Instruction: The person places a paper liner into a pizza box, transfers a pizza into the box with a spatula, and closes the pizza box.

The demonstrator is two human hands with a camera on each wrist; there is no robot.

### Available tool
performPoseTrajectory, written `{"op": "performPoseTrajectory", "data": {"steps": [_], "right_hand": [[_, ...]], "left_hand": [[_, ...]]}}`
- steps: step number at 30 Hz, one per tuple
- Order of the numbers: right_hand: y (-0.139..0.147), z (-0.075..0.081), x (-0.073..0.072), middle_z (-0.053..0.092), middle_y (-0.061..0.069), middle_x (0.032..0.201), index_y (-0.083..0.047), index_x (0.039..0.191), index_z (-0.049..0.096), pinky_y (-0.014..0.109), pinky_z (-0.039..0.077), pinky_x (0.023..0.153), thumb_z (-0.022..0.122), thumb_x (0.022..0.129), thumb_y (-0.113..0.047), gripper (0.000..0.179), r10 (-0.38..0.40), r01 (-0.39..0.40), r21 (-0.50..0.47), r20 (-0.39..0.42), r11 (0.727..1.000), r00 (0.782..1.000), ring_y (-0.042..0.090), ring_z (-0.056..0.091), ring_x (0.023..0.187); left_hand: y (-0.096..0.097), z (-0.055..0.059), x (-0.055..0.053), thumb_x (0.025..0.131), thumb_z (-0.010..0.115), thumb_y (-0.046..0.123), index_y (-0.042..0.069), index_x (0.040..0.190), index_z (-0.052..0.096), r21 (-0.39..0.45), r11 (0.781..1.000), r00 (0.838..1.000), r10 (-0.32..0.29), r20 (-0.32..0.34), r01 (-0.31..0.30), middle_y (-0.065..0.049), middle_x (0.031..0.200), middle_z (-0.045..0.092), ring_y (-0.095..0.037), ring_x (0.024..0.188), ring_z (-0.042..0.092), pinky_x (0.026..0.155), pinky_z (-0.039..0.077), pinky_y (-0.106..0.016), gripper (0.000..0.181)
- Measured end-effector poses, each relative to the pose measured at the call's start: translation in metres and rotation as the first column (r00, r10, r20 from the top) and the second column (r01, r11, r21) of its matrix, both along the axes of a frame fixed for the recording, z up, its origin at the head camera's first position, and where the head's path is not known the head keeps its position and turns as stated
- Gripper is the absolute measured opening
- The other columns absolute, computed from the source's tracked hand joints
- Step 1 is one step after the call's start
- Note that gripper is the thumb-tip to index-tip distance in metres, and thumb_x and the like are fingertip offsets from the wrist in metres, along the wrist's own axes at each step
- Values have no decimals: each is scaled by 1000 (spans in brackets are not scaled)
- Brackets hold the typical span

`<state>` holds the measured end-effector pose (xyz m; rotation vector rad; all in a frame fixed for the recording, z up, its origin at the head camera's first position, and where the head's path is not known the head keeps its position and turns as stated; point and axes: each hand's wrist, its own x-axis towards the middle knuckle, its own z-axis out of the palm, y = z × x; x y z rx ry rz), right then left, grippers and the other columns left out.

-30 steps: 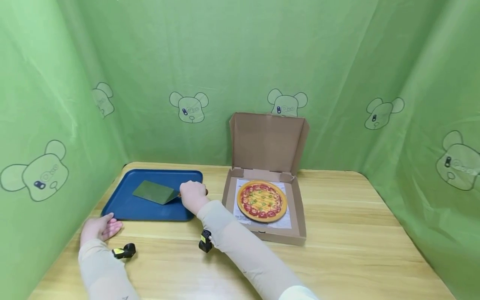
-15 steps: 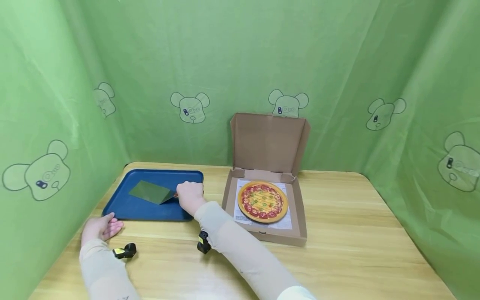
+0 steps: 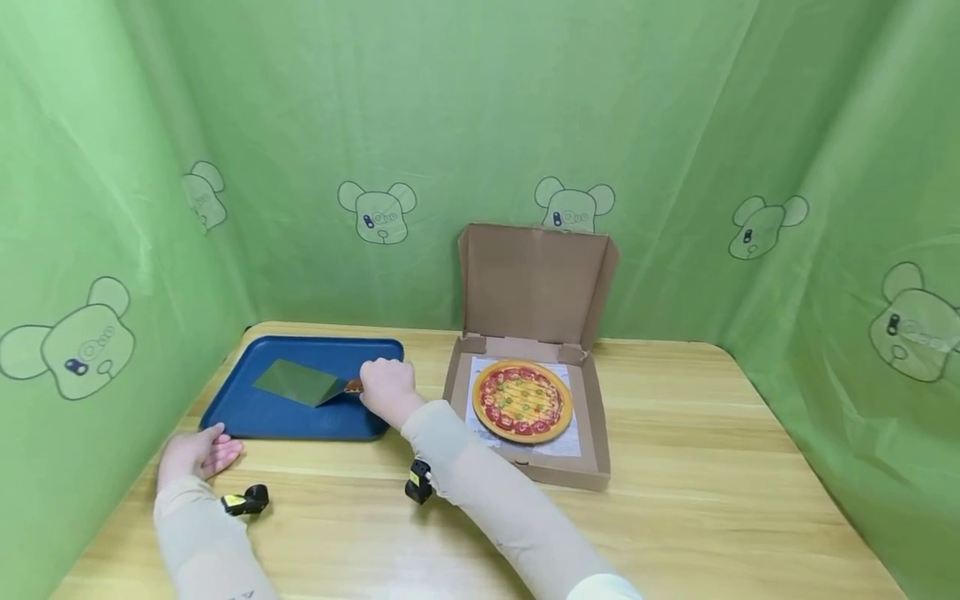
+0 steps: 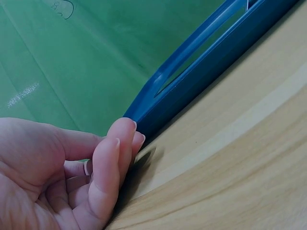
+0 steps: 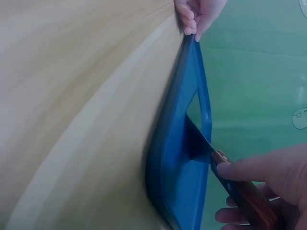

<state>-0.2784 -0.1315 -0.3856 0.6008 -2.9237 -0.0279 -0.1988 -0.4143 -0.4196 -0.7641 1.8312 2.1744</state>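
The right hand grips a spatula by its wooden handle, the blade reaching leftward from that hand over the blue tray. Well apart, the left hand pinches the tray's near corner (thumb on top). Right of both hands, a pizza lies in an open box.

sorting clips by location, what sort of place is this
Probably a staged filming booth, not a working kitchen: green printed curtains hang on three sides of the wood-grained table, and wrist-worn black devices are in view.
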Motion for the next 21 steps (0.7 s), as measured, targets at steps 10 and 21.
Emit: {"op": "performPoseTrajectory", "data": {"steps": [10, 21], "right_hand": [[24, 7, 8, 66, -2, 86, -17, 96, 62, 32, 54, 57, 70, 86, -49, 34, 10, -11, -17, -29, 1000, 1000, 16, 67, 75], [62, 17, 16, 67, 1, 94, -16, 106, 59, 30, 51, 52, 74, 83, -45, 40, 36, -39, -119, -34, 992, 999, 17, 65, 77]], "left_hand": [[0, 0, 0, 105, 33, 16, -1, 85, 52, 5, 1000, 1000, -15, -2, 15, -3, 61, 68, -9, 60, 70, 67, 60, -20, 32], [0, -1, 0, 105, 34, 16, 0, 84, 52, -10, 1000, 1000, 7, 7, -7, -2, 60, 68, -8, 58, 69, 66, 59, -20, 33]]}}
